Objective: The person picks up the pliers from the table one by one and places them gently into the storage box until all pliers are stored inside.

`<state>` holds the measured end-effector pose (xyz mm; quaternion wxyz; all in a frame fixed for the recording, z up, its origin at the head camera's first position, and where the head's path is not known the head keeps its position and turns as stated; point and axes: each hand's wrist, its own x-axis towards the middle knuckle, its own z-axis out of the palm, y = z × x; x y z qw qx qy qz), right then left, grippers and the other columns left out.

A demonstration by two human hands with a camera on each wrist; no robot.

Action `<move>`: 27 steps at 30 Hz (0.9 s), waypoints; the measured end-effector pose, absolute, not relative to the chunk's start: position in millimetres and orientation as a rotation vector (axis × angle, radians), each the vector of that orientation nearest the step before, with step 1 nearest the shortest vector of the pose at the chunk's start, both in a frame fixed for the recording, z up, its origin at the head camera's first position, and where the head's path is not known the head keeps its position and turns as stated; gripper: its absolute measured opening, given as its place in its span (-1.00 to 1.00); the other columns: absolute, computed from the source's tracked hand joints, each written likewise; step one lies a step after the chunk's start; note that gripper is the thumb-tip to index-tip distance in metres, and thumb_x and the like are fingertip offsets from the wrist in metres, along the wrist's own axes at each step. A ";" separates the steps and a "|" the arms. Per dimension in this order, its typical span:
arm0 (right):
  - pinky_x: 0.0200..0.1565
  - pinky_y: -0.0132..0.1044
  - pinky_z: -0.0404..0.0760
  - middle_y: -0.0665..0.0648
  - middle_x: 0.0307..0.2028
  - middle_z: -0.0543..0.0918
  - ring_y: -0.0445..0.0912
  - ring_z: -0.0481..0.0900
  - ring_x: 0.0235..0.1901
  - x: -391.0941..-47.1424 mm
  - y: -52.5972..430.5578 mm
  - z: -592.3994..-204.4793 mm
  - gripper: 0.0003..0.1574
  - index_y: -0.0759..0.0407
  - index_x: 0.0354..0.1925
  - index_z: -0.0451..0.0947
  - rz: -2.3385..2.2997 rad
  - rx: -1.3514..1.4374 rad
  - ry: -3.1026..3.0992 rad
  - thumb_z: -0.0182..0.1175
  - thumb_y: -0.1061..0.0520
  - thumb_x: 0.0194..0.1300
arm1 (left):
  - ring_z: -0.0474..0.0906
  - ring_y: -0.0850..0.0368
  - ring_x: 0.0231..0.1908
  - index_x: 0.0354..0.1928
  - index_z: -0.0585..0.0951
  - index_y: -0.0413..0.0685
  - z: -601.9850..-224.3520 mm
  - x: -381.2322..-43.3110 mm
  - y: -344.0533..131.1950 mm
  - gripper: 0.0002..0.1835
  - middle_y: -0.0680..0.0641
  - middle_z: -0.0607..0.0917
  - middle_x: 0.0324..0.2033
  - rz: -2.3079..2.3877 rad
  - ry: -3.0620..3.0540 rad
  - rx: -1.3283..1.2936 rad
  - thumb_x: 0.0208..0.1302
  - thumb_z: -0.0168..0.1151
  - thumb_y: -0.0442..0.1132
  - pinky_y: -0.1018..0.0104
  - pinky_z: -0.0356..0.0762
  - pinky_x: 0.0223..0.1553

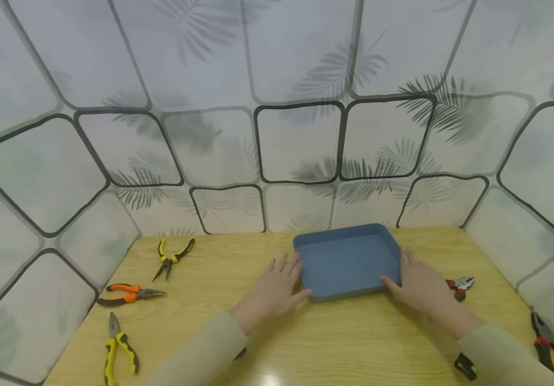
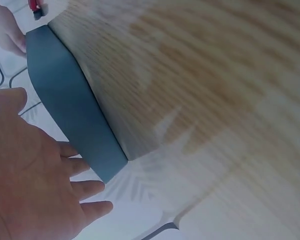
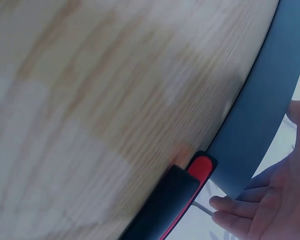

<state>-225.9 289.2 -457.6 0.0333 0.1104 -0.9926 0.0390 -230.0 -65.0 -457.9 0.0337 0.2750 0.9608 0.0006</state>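
Note:
A shallow blue tray (image 1: 351,262) sits on the wooden table near the back wall, with nothing in it. My left hand (image 1: 277,284) is at its left side, fingers extended and spread along the wall, thumb by the near left corner. In the left wrist view the fingertips overlap the tray's side (image 2: 75,100). At the opposite end is my right hand (image 1: 419,284), its thumb over the near rim and its fingers along the right wall. The right wrist view shows those fingers fairly straight beside the tray's corner (image 3: 235,175).
Yellow-black long-nose pliers (image 1: 168,260), orange-black pliers (image 1: 129,295) and yellow-black pliers (image 1: 117,346) lie at left. Red-handled pliers (image 1: 460,287) are partly behind my right hand. Other red-black pliers (image 1: 552,343) lie at the right edge. A black tool end (image 1: 465,367) shows by my right sleeve.

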 end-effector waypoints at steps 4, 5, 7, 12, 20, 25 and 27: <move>0.05 0.29 0.68 0.73 0.39 0.35 0.57 0.54 0.23 -223.3 282.2 -455.2 0.25 0.76 0.43 0.16 0.103 0.346 -3.042 0.17 -0.38 0.49 | 0.02 -0.26 0.67 0.67 0.15 -0.12 -458.4 -229.8 -71.4 -0.17 -0.18 0.06 0.70 0.019 2.959 0.843 0.65 -0.22 0.31 -0.15 0.09 0.65; 0.01 0.26 0.70 0.72 0.39 0.36 0.55 0.56 0.21 -222.6 280.7 -454.6 0.24 0.76 0.43 0.17 0.099 0.349 -3.038 0.19 -0.37 0.48 | 0.03 -0.26 0.67 0.67 0.15 -0.13 -458.6 -229.7 -73.0 -0.17 -0.19 0.07 0.69 0.020 2.962 0.843 0.66 -0.23 0.30 -0.15 0.09 0.65; -0.07 0.22 0.74 0.71 0.38 0.39 0.53 0.60 0.18 -221.2 277.7 -454.0 0.23 0.75 0.42 0.19 0.088 0.358 -3.032 0.21 -0.36 0.47 | 0.04 -0.28 0.67 0.67 0.16 -0.14 -459.4 -229.0 -75.7 -0.18 -0.20 0.08 0.69 0.015 2.968 0.843 0.67 -0.23 0.29 -0.15 0.10 0.65; -0.08 0.19 0.74 0.69 0.38 0.40 0.51 0.62 0.15 -218.0 273.5 -456.8 0.24 0.73 0.43 0.21 0.061 0.379 -3.031 0.19 -0.38 0.47 | 0.06 -0.26 0.66 0.66 0.18 -0.16 -462.5 -227.6 -80.1 -0.18 -0.20 0.11 0.68 -0.040 2.991 0.832 0.66 -0.21 0.29 -0.14 0.14 0.64; 0.08 0.25 0.69 0.64 0.40 0.42 0.48 0.60 0.22 -212.7 265.1 -455.2 0.22 0.69 0.45 0.22 0.062 0.383 -3.029 0.18 -0.39 0.47 | 0.12 -0.20 0.65 0.63 0.24 -0.18 -460.4 -226.4 -88.7 -0.19 -0.20 0.19 0.66 -0.075 3.031 0.825 0.65 -0.14 0.27 -0.13 0.17 0.63; 0.02 0.22 0.72 0.63 0.37 0.47 0.45 0.65 0.17 -207.7 259.2 -455.7 0.19 0.66 0.44 0.26 0.065 0.410 -3.011 0.21 -0.37 0.46 | 0.13 -0.20 0.65 0.62 0.25 -0.20 -456.6 -223.4 -97.7 -0.20 -0.22 0.19 0.66 -0.023 3.017 0.819 0.63 -0.06 0.24 -0.13 0.16 0.63; 0.06 0.23 0.71 0.62 0.37 0.47 0.45 0.65 0.18 -206.0 257.6 -456.1 0.18 0.65 0.44 0.26 0.072 0.426 -3.014 0.22 -0.37 0.46 | 0.14 -0.20 0.65 0.62 0.26 -0.21 -455.0 -222.6 -102.1 -0.20 -0.23 0.20 0.65 0.003 3.012 0.819 0.62 -0.03 0.23 -0.14 0.16 0.63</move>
